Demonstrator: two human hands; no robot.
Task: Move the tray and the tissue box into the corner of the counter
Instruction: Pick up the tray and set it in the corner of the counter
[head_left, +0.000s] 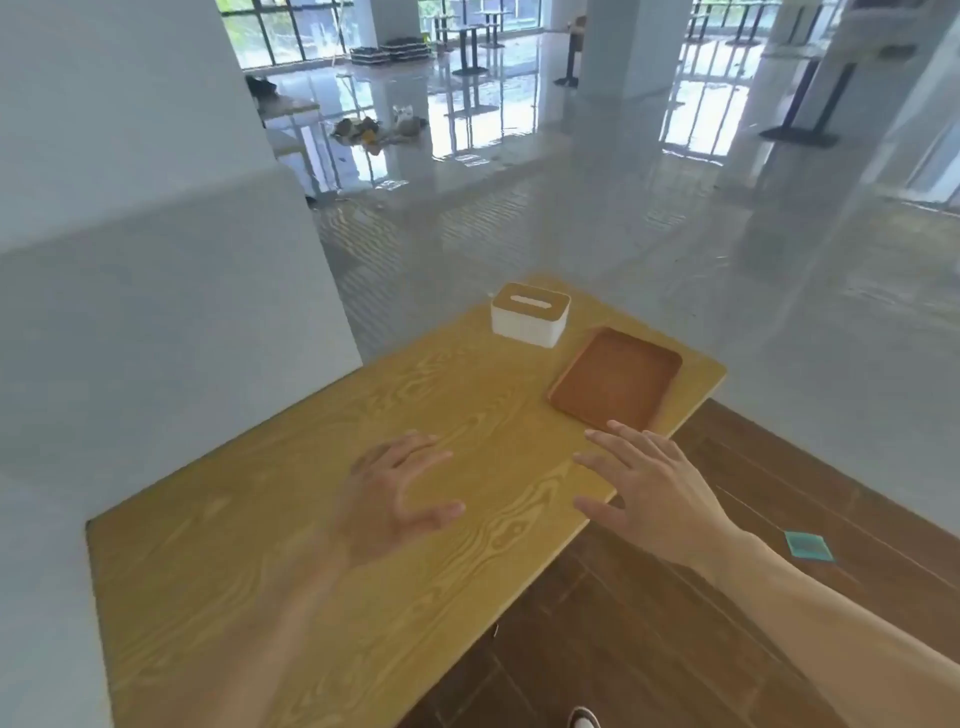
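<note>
A yellow wood-grain counter (291, 561) runs out from a pale wall (130, 260) into a glossy-floored hall with white columns (615, 47). At its far end the white tissue box (530, 320) with a wooden lid sits just beside the brown tray (615, 379), near the far corner. Both hands hover above the counter, fingers spread and holding nothing: left hand (395, 493) blurred, right hand (654, 488) near the tray's near edge. A shoe tip (584, 719) is cut off below.

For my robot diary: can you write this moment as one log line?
hands: left open, right open | tray, tissue box: untouched, far counter end
</note>
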